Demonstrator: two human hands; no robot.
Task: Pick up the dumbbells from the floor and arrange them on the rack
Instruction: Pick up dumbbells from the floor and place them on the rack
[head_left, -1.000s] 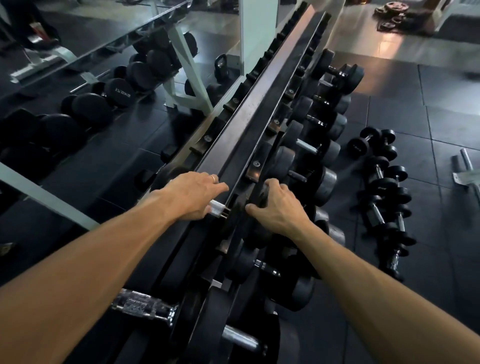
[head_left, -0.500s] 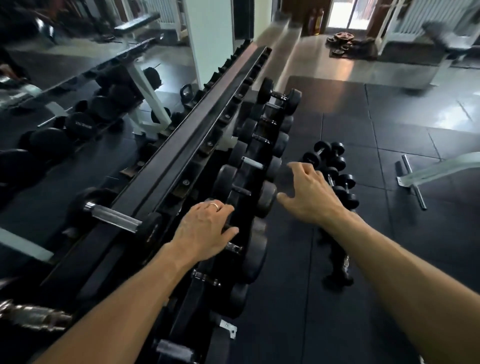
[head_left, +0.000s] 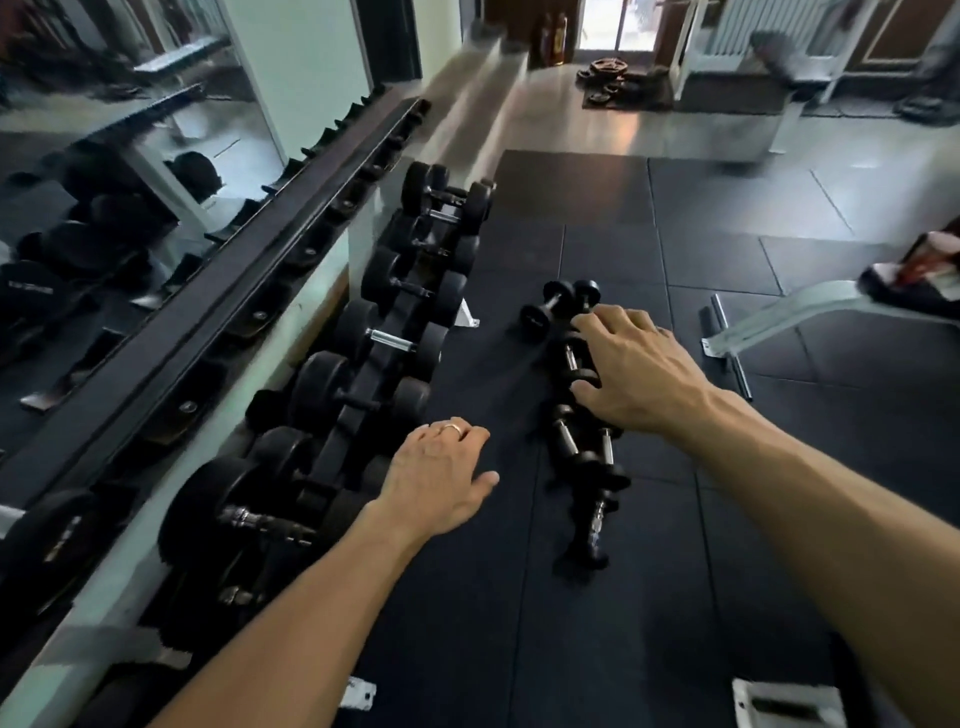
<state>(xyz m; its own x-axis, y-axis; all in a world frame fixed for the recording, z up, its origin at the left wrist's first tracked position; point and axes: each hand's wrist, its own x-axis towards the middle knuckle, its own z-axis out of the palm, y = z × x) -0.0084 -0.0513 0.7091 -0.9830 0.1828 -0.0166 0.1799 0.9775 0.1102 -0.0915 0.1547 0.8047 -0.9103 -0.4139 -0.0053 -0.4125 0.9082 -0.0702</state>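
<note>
Small dumbbells (head_left: 582, 447) lie on black rubber floor (head_left: 613, 260) beside rack (head_left: 291, 291).

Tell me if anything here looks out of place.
Yes: a row of small dumbbells lies on the floor mat beside the rack instead of on it. The right hand reaches over them; nothing looks damaged.
</note>
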